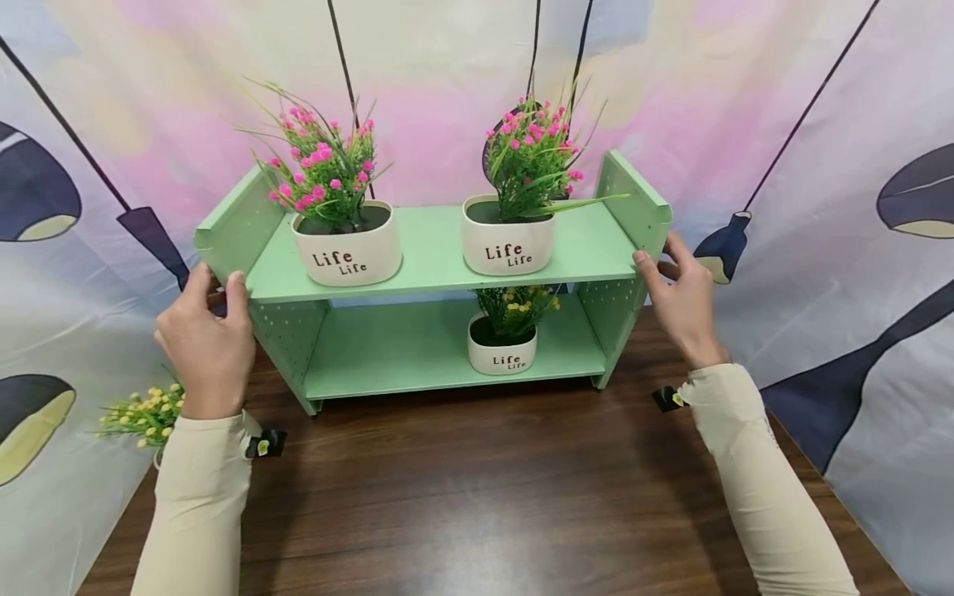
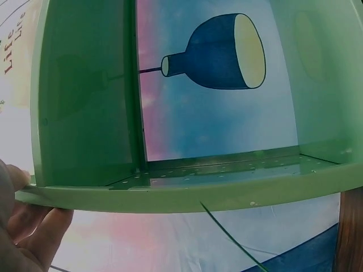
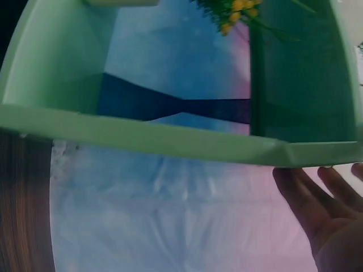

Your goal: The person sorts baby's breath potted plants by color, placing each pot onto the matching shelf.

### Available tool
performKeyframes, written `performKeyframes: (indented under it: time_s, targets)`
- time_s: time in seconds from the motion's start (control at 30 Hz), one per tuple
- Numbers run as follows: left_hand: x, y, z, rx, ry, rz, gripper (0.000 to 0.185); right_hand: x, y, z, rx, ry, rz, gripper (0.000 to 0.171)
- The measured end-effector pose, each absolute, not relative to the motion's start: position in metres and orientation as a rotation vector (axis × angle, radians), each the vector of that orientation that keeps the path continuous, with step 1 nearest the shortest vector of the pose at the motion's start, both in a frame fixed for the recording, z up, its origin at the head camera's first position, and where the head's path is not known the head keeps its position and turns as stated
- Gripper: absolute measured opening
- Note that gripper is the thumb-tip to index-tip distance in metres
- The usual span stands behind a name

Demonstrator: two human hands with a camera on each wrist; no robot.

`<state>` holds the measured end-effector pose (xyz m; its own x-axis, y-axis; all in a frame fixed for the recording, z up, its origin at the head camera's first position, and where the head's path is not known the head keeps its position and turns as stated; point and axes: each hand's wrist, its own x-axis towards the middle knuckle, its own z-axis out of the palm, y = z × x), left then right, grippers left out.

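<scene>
I have the pale green two-tier wooden shelf (image 1: 440, 257) lying crosswise between my hands: left hand (image 1: 204, 339) fingers curled round its left panel, right hand (image 1: 681, 302) apparently pinching the right edge.
</scene>
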<state>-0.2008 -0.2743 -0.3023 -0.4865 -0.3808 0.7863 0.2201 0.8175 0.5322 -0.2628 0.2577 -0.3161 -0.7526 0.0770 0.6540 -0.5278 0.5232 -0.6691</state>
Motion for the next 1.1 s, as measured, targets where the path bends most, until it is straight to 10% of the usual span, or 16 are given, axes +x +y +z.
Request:
performKeyframes:
  time_s: [0.7, 1.1]
  targets:
    - [-0.143, -0.301, -0.277, 0.065, -2.397, -0.785, 0.042, -0.266, 0.248, -0.332, 0.327, -1.843, 1.112, 0.023]
    - [-0.070, -0.339, -0.332, 0.070, -2.543, -0.709, 0.024, -0.258, 0.229, -0.328, 0.217, -1.713, 1.165, 0.015]
